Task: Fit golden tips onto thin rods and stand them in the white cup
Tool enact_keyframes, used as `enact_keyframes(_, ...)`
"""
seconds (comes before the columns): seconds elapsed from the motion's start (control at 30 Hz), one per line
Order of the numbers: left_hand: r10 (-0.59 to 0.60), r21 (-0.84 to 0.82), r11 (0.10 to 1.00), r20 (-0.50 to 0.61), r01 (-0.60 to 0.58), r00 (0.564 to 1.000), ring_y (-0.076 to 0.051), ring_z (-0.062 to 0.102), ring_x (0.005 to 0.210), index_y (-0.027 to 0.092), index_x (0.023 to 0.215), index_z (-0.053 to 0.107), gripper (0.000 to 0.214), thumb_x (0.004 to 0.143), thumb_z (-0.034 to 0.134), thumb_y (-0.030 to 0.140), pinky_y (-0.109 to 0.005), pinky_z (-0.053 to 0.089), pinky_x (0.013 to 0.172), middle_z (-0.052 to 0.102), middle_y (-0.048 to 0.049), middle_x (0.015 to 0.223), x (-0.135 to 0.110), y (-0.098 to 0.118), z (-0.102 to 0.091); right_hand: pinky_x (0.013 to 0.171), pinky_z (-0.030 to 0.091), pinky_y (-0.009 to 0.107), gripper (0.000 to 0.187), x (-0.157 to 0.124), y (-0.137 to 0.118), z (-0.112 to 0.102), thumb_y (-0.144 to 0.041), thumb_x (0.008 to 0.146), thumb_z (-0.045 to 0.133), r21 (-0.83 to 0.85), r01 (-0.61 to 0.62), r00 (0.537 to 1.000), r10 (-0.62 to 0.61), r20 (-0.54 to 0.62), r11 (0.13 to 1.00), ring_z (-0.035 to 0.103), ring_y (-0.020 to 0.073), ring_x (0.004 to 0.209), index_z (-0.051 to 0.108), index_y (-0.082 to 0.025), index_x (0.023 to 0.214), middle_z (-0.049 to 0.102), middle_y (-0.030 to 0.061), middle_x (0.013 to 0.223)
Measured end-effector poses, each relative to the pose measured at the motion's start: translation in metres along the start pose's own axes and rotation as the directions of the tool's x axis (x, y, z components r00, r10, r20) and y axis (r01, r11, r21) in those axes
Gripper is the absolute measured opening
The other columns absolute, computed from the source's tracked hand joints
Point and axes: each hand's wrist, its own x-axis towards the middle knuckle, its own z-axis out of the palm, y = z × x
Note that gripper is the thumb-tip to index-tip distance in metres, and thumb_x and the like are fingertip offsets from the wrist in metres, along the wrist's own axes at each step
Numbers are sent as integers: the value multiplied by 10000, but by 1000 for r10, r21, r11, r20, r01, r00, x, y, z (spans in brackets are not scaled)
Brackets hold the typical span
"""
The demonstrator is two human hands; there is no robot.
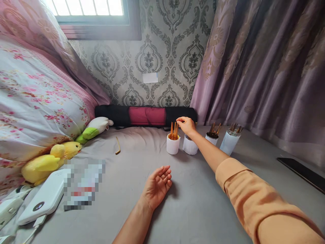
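Near-upright sticks [175, 131] in the leftmost cup [173, 146] are flanked on the right by the nearer right hand [187, 125], fingertips narrowed, grip unclear.

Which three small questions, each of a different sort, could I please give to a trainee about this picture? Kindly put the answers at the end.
1. Multiple choice: where is the right hand?
A) At the tops of the sticks in the leftmost white container
B) On the dark phone
C) On the yellow plush toy

2. True or false: the left hand is holding the dark phone.

3. Count: how many containers stand in the row on the gray sheet?

Key:
1. A.
2. False; it is palm up, fingers loosely curled, with nothing visible in it.
3. Four.
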Motion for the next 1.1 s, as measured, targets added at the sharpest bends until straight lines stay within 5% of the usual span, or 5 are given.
enact_keyframes(1.1, 0, -23, 1000, 4, 0, 1000, -101, 537, 658, 67, 956, 587, 287, 704, 612, 202, -210, 455, 581, 576, -67, 808, 3, -1, -3, 646, 469, 250, 157, 2, 8, 1, -241, 696, 533, 38, -10, 1000, 11, -23, 999, 593, 114, 628, 652, -204, 791, 650, -1, 758)
